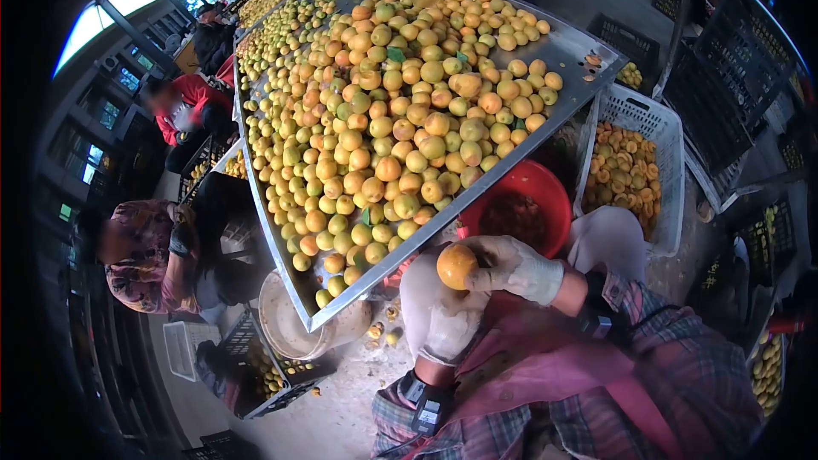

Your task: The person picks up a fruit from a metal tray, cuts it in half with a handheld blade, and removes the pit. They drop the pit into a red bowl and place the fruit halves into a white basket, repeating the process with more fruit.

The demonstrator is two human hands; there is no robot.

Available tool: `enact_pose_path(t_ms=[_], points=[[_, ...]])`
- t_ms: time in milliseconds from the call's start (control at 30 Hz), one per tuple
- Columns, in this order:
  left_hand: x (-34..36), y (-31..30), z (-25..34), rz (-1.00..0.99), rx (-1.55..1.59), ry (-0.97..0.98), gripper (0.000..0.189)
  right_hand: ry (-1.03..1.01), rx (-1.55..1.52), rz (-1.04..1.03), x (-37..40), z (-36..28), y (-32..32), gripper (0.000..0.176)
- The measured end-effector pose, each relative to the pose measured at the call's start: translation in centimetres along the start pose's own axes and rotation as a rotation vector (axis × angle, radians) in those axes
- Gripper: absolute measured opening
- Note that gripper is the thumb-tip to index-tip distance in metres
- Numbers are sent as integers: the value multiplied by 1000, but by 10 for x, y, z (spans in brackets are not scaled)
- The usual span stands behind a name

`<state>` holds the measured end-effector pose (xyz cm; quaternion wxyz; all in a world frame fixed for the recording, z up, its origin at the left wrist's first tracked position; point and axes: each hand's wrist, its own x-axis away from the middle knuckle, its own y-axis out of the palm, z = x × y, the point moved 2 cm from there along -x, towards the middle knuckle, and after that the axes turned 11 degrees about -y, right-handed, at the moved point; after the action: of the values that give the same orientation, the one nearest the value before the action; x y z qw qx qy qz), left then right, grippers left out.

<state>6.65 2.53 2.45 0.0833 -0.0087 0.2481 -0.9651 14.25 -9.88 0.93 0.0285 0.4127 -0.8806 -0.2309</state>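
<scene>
Both my hands wear white gloves and meet below the table's near edge. My right hand (pixel 511 266) holds a round orange-yellow fruit (pixel 457 266) by its side. My left hand (pixel 436 311) sits under and against the same fruit, fingers curled. A big metal sorting table (pixel 573 51) in front of me is covered with several yellow and orange fruits (pixel 383 128). A red basin (pixel 538 187) with dark scraps stands just beyond my hands, under the table edge.
A white crate (pixel 665 123) of halved fruit stands to the right of the basin. Black crates line the right side. Two seated people work on the left of the table, others at the far end. A pale bucket (pixel 290 328) and a dark crate sit on the floor lower left.
</scene>
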Motion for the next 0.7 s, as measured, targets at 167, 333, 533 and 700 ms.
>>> enact_pose_path(t_ms=[167, 333, 533, 700], points=[[5, -5, -25, -109, 397, -141, 55, -48, 347, 66, 1, -10, -14, 50], [19, -16, -23, -223, 1026, -356, 80, -81, 398, 3, -5, 2, 2, 55], [27, -13, -41, -120, 1146, -319, 73, -247, 747, -102, -12, 6, 15, 51], [33, -29, -37, -143, 1356, -292, 47, -47, 265, -45, -11, 24, 10, 42]])
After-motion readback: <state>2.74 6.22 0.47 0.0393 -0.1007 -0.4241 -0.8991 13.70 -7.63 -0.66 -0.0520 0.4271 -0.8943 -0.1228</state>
